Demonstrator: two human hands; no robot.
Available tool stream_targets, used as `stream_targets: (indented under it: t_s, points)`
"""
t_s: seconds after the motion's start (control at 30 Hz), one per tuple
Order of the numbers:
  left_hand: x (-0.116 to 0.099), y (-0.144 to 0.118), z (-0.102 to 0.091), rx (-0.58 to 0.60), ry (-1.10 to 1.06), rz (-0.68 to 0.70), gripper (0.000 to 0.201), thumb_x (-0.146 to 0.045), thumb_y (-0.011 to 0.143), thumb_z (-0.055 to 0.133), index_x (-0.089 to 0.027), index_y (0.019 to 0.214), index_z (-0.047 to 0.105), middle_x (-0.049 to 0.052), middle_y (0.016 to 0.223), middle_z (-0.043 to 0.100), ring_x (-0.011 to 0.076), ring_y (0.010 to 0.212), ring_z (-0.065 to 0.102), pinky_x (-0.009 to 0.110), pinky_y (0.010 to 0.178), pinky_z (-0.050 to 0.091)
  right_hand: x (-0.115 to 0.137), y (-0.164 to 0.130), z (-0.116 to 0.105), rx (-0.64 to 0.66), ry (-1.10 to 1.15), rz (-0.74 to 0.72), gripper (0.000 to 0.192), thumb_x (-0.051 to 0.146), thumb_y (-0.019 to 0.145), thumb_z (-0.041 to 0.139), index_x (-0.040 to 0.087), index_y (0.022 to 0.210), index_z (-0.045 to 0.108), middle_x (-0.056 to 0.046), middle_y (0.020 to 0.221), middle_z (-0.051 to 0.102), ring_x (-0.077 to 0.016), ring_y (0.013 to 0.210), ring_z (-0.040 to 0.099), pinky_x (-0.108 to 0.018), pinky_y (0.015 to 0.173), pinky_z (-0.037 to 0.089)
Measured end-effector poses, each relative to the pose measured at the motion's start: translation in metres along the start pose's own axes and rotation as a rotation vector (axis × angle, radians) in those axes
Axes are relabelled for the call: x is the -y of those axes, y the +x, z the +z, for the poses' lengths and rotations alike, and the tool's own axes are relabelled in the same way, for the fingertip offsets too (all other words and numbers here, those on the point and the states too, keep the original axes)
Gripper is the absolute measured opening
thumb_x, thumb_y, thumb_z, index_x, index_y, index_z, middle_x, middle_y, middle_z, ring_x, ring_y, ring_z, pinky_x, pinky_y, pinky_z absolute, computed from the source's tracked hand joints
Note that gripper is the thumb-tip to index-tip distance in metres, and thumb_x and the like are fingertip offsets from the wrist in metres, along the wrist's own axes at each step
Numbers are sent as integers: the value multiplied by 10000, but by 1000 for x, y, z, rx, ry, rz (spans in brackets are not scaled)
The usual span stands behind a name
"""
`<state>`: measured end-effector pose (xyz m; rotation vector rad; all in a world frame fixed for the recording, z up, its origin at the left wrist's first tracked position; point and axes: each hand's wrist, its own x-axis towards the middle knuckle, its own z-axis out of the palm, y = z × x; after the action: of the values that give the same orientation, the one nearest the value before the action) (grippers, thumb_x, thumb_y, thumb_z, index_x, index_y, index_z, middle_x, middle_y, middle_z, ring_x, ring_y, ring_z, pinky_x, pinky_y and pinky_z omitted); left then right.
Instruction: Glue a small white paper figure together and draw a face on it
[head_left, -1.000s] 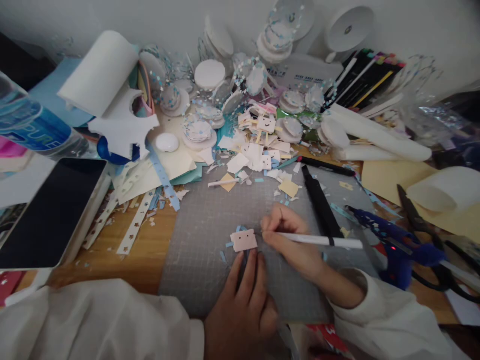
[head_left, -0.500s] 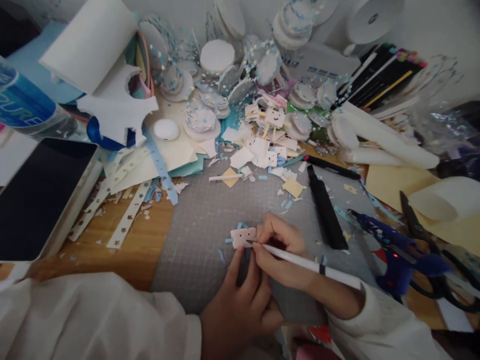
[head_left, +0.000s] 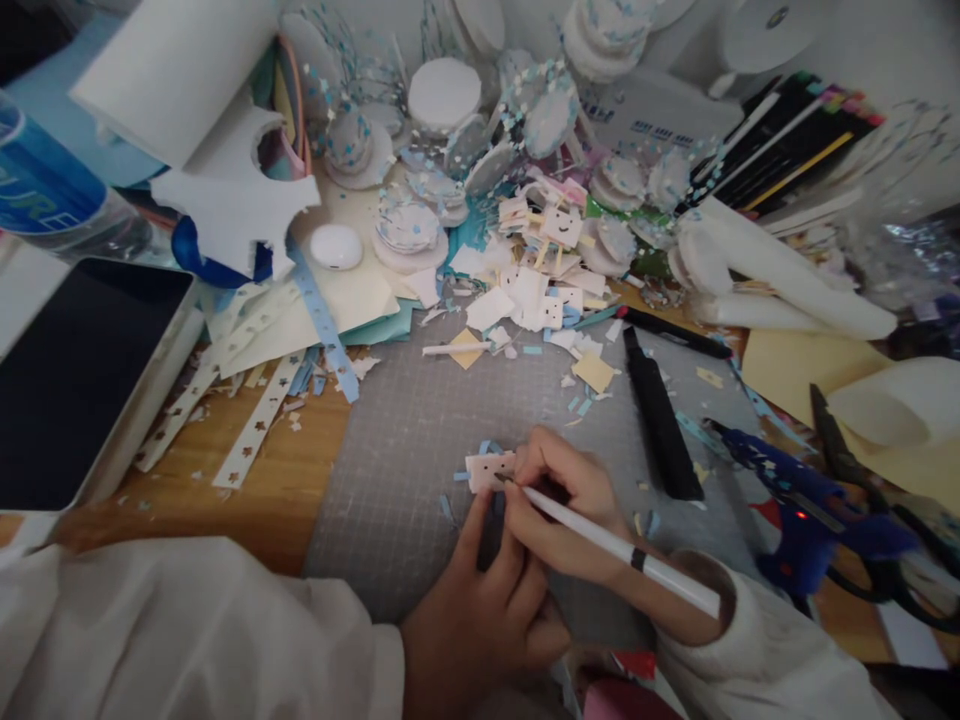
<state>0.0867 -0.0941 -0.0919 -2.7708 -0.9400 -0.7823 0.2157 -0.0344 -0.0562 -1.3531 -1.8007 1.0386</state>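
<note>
A small pale pink paper figure (head_left: 484, 470) with two dot eyes and light-blue paper strips for limbs lies on the grey cutting mat (head_left: 405, 420). My left hand (head_left: 487, 610) holds its lower edge down with the index fingertip, the middle finger close beside; the other fingers are curled in. My right hand (head_left: 566, 500) is closed around a white pen (head_left: 600, 535) with a black band. The dark pen tip meets the figure's face below the eyes. Part of the figure's right side is hidden behind my right fingers.
Paper scraps and small finished figures (head_left: 562, 228) heap behind the mat. To the right lie a black box cutter (head_left: 660, 420), a blue glue gun (head_left: 802, 500) with a lit red light, and scissors (head_left: 836, 440). A phone (head_left: 90, 370) and a water bottle (head_left: 60, 190) stand left.
The view has shifted slightly. The pen's back end has swung down a little, while its tip stays on the figure's face. My left hand keeps its place.
</note>
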Motion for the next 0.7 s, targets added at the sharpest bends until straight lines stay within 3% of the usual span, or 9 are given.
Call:
stream_targets:
  t_s: [0.2, 0.43, 0.7]
  points:
    - [-1, -2, 1, 12, -8, -11, 107, -260, 796, 577, -198, 807, 491, 76, 1009, 685, 330, 1077, 600, 631, 1028, 279, -5, -2, 1, 25, -8, 8, 222, 83, 698, 556, 224, 662, 389, 77, 545, 389, -64, 448, 348, -200, 417, 287]
    - [0, 1, -1, -23, 36, -2, 102, -241, 822, 528, -199, 794, 439, 133, 1005, 701, 335, 1029, 632, 623, 990, 330, 4, -2, -14, -111, 442, -40, 168, 153, 834, 559, 248, 739, 459, 42, 616, 443, -105, 510, 398, -248, 472, 323]
    - [-1, 0, 0, -18, 31, -16, 99, -230, 804, 538, -197, 798, 445, 117, 1017, 699, 309, 1041, 626, 644, 1050, 256, 18, -6, -16, -183, 341, 58, 91, 238, 823, 629, 287, 857, 561, -19, 746, 556, -163, 635, 532, -285, 535, 451]
